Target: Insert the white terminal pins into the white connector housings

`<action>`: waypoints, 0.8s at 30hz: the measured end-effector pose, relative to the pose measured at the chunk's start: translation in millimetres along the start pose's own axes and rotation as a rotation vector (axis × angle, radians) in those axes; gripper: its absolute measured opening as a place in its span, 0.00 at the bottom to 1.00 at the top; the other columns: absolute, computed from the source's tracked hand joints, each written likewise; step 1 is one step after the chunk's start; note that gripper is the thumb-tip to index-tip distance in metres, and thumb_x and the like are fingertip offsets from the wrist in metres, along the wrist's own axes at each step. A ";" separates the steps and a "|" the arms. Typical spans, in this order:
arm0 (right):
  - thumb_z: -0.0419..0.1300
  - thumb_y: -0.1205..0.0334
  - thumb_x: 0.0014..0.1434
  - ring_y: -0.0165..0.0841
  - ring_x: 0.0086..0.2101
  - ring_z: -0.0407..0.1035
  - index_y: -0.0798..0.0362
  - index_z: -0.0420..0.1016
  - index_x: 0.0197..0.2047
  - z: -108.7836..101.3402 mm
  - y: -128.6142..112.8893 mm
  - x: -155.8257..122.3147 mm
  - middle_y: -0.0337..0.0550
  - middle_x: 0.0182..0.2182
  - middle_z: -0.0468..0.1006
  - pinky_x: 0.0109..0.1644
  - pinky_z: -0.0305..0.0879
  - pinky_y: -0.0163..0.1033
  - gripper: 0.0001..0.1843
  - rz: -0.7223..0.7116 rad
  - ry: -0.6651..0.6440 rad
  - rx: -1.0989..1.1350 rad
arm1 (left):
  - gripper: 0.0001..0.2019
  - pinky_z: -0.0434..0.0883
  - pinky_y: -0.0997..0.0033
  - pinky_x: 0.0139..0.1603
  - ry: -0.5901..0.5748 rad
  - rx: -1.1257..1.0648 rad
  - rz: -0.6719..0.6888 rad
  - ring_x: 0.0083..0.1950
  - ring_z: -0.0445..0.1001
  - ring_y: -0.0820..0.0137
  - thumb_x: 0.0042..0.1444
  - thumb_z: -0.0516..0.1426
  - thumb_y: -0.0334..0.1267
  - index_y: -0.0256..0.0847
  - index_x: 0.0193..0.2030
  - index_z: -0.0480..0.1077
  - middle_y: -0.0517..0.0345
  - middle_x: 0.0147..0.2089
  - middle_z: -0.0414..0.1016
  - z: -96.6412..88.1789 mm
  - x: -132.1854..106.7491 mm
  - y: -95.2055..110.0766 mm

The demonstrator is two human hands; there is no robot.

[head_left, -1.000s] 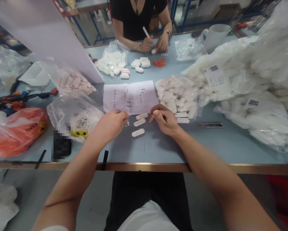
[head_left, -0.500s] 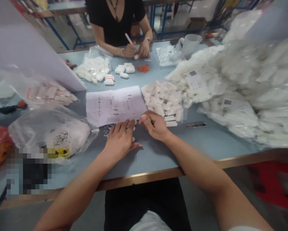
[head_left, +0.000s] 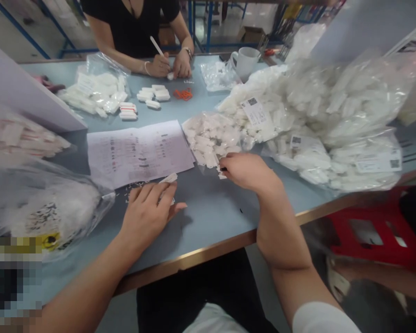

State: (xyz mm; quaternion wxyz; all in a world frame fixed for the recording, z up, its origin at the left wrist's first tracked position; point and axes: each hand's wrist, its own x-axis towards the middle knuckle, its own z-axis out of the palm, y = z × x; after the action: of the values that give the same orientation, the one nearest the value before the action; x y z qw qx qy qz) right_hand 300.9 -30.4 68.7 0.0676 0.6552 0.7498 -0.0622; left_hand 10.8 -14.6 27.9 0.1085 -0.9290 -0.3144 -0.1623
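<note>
My left hand (head_left: 148, 212) lies flat and open on the blue-grey table (head_left: 211, 217), fingers spread over small white plastic pieces. One of those pieces (head_left: 169, 178) peeks out past my fingertips. My right hand (head_left: 245, 171) is at the mouth of an open clear bag of white pieces (head_left: 211, 136). Its fingers are curled and pinched on a small white piece (head_left: 222, 175) at the bag's edge. A printed paper sheet (head_left: 138, 150) lies just beyond my left hand.
Large clear bags of white parts (head_left: 332, 111) pile up at the right, another bag (head_left: 37, 208) at the left. Across the table a person's hands (head_left: 169, 64) work with a white stick, near white pieces (head_left: 152, 95), orange bits (head_left: 183, 94) and a mug (head_left: 245, 60). A red stool (head_left: 367, 231) stands below right.
My left hand went from pinched to flat, covering the white pieces on the table. My right hand moved right to the bag's mouth. The view swung right.
</note>
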 end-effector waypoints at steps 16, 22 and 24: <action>0.61 0.62 0.58 0.35 0.34 0.71 0.53 0.74 0.37 8.6 -17.3 6.2 0.46 0.35 0.79 0.35 0.60 0.38 0.04 -0.168 0.036 0.345 | 0.14 0.71 0.60 0.45 0.044 -0.193 -0.003 0.43 0.78 0.60 0.68 0.53 0.43 0.39 0.49 0.76 0.48 0.45 0.82 3.1 -2.5 4.2; 0.66 0.50 0.57 0.30 0.26 0.68 0.51 0.73 0.39 22.9 -44.1 13.5 0.36 0.25 0.76 0.30 0.61 0.35 0.14 -0.174 0.049 1.283 | 0.16 0.74 0.66 0.43 -0.097 -0.589 -0.389 0.38 0.79 0.67 0.65 0.55 0.46 0.41 0.55 0.71 0.54 0.44 0.83 -7.8 -0.5 8.7; 0.66 0.47 0.57 0.27 0.21 0.63 0.50 0.70 0.41 30.7 -53.1 16.8 0.36 0.26 0.79 0.26 0.56 0.34 0.17 -0.180 -0.004 1.487 | 0.20 0.73 0.67 0.39 -0.206 -0.727 -0.508 0.31 0.77 0.69 0.62 0.58 0.48 0.42 0.57 0.69 0.58 0.43 0.83 -13.2 1.4 9.4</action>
State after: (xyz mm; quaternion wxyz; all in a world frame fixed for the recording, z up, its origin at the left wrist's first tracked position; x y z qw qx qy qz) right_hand 246.7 -26.7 35.7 -0.3972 0.4641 0.5608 -0.5590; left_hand 14.6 -25.2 39.7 -0.2998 -0.8114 -0.4641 -0.1905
